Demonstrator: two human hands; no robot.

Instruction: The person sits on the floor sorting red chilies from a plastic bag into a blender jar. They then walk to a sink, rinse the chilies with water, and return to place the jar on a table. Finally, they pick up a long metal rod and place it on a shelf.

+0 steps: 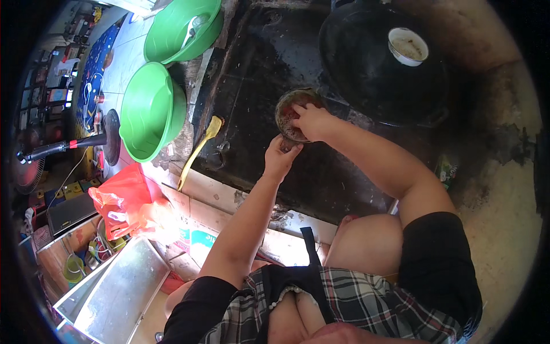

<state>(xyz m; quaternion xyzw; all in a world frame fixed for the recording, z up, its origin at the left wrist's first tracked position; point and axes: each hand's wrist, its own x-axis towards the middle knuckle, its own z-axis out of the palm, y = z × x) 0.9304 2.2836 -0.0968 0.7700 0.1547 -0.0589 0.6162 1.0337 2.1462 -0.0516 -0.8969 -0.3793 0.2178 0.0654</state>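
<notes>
A round bowl [287,112] with wet, reddish contents is held over the dark, grimy worktop. My left hand [280,155] grips its near edge, thumb and fingers at the rim. Inside the bowl are the fingers of my right hand [313,121], spread over the contents; whether they pinch anything is hidden. Beyond my right hand lies a large black pan or lid [378,81], with a white enamel-like bowl [408,46] on its far part, holding pale residue. A yellow spatula [198,150] rests at the worktop's left edge.
Two green plastic basins [146,112] stand left of the worktop, the farther one holding a pale utensil. A red plastic bag [124,200] and a shiny metal panel [120,288] are at lower left. A black-handled object [64,148] juts in at left. A stained wall [494,206] borders the right.
</notes>
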